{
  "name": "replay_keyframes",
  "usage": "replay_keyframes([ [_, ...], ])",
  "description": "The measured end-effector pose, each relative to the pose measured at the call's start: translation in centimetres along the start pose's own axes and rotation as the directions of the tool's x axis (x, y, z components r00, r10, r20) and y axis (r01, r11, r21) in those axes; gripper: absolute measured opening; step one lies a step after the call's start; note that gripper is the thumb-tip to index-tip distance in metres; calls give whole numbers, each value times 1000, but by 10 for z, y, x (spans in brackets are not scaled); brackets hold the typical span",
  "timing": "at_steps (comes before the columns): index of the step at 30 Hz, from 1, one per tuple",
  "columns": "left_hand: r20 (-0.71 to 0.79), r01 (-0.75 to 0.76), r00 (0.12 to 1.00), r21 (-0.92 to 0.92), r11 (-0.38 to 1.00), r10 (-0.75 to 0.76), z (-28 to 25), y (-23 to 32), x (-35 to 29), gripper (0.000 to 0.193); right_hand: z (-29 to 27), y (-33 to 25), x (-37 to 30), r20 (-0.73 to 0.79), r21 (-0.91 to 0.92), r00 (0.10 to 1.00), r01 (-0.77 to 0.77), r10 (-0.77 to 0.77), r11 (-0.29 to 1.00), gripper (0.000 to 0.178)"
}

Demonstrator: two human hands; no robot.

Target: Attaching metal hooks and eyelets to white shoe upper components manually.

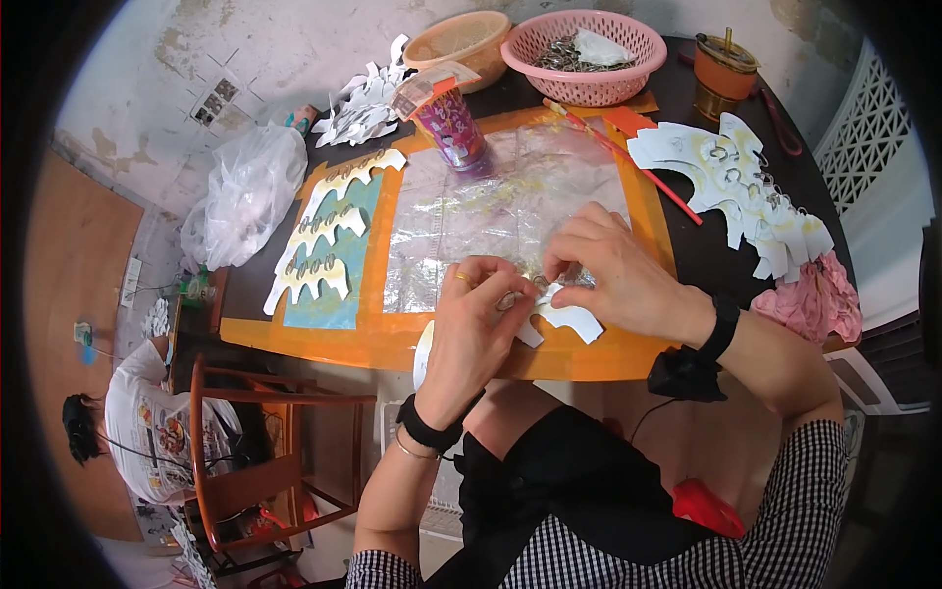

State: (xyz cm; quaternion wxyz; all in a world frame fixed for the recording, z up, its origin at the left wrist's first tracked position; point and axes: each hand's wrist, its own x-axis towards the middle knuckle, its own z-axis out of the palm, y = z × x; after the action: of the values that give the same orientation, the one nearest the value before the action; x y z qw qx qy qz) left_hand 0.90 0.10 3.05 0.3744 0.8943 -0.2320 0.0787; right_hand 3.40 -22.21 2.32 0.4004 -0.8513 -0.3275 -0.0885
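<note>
A white cut-out piece with a scalloped edge lies at the table's near edge, partly hidden under my hands. My left hand is closed in a pinch over its left part, and a small metal ring shows between the fingers. Close by on the right, my right hand pinches downward at the piece's upper edge. Whatever its fingertips hold is too small to make out. Similar white pieces with rows of metal rings lie on a blue-green sheet to the left.
Farther back stand a purple patterned cup, a pink basket of metal parts, a peach basket and an amber cup. A red stick and stacked ringed pieces lie right. A person sits at left beyond a chair.
</note>
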Motion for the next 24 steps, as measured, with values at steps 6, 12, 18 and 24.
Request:
replay_keyframes([
  [6,-42,-103,994,29,994,104,0,4,6,19,6,4,2,-3,-45,972,234,-235,971,18],
  [12,37,-126,991,21,992,125,-1,1,3,20,-3,-4,-1,44,3,995,84,-84,996,14],
  [18,42,-132,990,-16,991,132,-7,-4,-6,26,-1,-1,0,32,36,996,83,-84,996,12],
  [24,71,-231,971,59,971,227,-11,-1,-2,31,-3,3,-2,46,7,993,112,-112,994,12],
])
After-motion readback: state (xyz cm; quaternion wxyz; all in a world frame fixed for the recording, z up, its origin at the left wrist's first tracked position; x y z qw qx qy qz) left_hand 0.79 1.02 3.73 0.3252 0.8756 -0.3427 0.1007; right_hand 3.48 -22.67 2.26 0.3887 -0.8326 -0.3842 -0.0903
